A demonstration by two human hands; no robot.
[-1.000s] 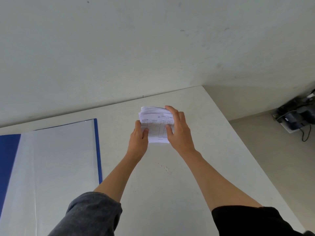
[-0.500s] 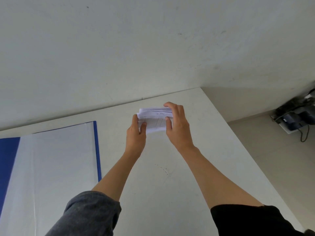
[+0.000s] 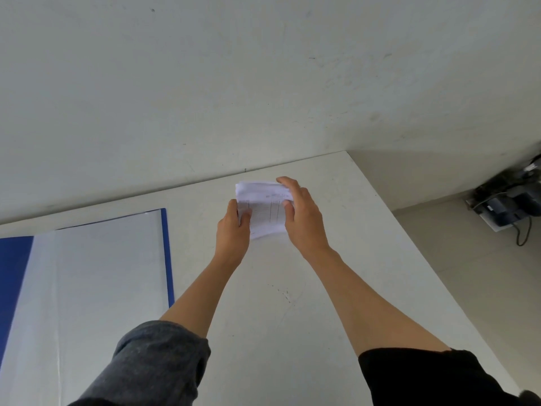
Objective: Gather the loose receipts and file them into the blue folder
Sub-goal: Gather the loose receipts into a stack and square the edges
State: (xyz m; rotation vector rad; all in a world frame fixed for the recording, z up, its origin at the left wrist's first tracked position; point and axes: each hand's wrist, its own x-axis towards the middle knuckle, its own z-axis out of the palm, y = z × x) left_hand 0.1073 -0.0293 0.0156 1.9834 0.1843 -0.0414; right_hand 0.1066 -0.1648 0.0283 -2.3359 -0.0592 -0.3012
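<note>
A small stack of white receipts with printed table lines is held up over the far part of the white table. My left hand grips its left edge and my right hand grips its right edge, fingers over the top. The blue folder lies open at the left, with a clear plastic sleeve page covering most of it. The folder is apart from both hands.
A pale wall rises right behind the table's far edge. The table's right edge runs diagonally; beyond it is a tiled floor with dark devices and cables on a white board near the wall.
The receipt stack tilted flat half a second ago and now faces me again. Both hands stay on it in nearly the same place.
</note>
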